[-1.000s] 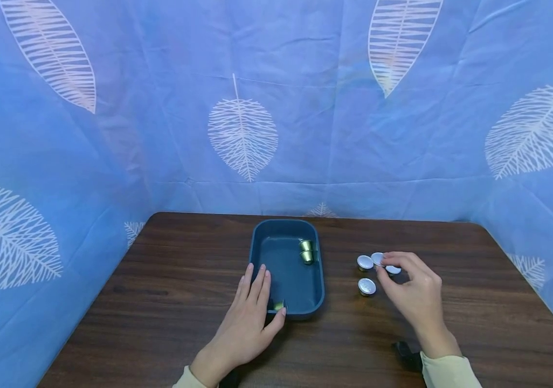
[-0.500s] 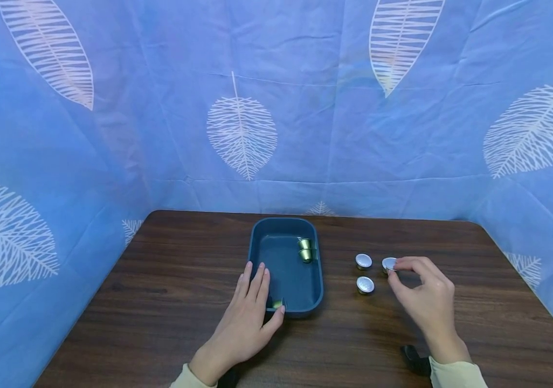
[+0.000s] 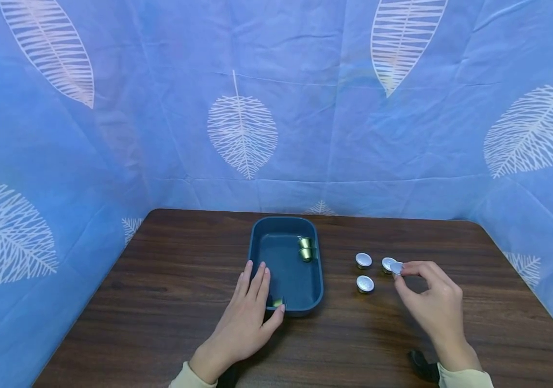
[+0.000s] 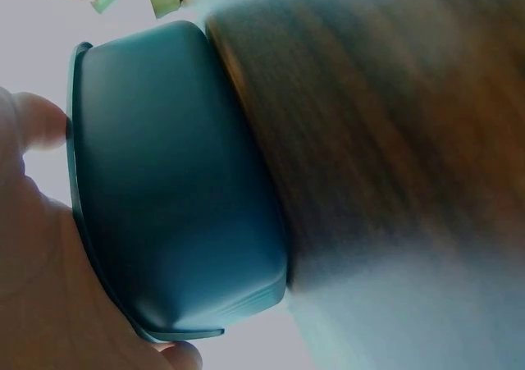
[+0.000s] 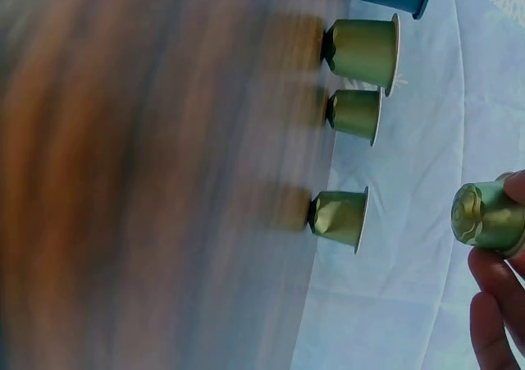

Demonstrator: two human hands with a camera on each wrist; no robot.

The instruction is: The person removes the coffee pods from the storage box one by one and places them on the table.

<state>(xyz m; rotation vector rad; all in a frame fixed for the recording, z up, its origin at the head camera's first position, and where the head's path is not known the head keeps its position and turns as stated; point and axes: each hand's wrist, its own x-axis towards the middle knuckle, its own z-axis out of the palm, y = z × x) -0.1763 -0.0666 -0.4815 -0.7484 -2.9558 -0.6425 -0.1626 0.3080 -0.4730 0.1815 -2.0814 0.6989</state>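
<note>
My right hand [image 3: 434,302] pinches a green coffee capsule [image 5: 488,216] between thumb and fingertips, raised off the table. In the head view its silver lid [image 3: 396,268] overlaps one standing capsule [image 3: 387,264]. Two more capsules stand lid up to the left, a rear one [image 3: 363,261] and a front one [image 3: 365,284]. My left hand [image 3: 242,323] rests on the near left corner of a dark blue tray [image 3: 318,269], fingers extended along its left rim, thumb at the front rim. Inside the tray, two capsules [image 3: 305,249] lie by the right wall; another [image 3: 278,303] is partly hidden near my thumb.
The dark wooden table [image 3: 170,264] has rounded far corners. Behind it and at both sides hangs a blue cloth [image 3: 296,134] with white leaf prints. A black strap piece [image 3: 422,366] sits under my right wrist.
My right hand has moved right and slightly nearer, carrying the capsule from behind the standing ones to their right side. My left hand and the tray have stayed put.
</note>
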